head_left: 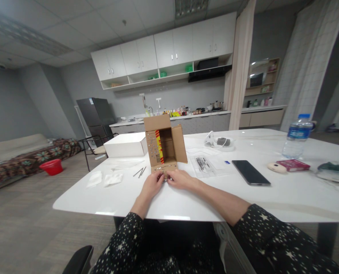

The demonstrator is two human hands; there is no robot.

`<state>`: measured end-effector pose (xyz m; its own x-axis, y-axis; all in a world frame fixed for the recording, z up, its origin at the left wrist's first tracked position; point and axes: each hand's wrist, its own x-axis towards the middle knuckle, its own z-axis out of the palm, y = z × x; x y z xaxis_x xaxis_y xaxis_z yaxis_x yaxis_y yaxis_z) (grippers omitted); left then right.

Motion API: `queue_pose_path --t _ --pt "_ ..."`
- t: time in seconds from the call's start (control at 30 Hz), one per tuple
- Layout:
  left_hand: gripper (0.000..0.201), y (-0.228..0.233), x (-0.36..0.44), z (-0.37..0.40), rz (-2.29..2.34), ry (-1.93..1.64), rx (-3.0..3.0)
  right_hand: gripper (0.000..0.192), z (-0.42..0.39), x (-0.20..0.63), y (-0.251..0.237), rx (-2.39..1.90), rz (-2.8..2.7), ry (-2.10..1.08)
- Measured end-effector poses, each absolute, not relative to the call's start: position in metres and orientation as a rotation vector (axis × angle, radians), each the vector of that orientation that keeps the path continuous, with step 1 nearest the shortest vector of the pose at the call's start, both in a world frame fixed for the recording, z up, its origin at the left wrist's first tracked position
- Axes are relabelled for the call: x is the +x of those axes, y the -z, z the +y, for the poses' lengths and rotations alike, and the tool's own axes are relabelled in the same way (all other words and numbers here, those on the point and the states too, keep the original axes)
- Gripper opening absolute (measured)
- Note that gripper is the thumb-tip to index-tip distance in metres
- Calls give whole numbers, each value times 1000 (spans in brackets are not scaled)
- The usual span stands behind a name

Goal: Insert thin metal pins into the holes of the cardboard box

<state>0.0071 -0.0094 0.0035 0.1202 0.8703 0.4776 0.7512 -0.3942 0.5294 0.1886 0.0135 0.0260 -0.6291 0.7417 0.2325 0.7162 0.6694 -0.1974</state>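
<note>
open cardboard box [164, 145], hands [167, 179] at flap

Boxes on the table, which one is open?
The brown cardboard box, standing with its flaps spread, right in front of both hands. The white box to its left is shut and flat.

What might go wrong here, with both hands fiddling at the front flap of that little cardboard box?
1. The cardboard box stands on its side with flaps open; a pull by the left hand or right hand on its bottom flap may tip it.
2. The thin metal pins lie loose just left of the hands; a stray wrist might roll them across the white table.
3. What the fingers pinch is too small to identify; it could drop.
</note>
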Motion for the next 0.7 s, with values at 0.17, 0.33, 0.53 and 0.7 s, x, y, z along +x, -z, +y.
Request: queue_pose_path --t 0.17,0.33,0.53,0.7 --pt "18 -4 7 -9 1622 -1112 2246 29 13 189 -27 -1148 -2596 -143" --pt "19 -3 6 -8 1634 -1104 2246 29 12 189 -27 -1154 -2593 -144" --pt "19 -2 6 -7 1639 -1101 2242 29 14 189 -26 -1160 -2592 -129" --pt "18 -3 6 -8 1636 -1119 2227 30 13 189 -26 -1160 -2594 -126"
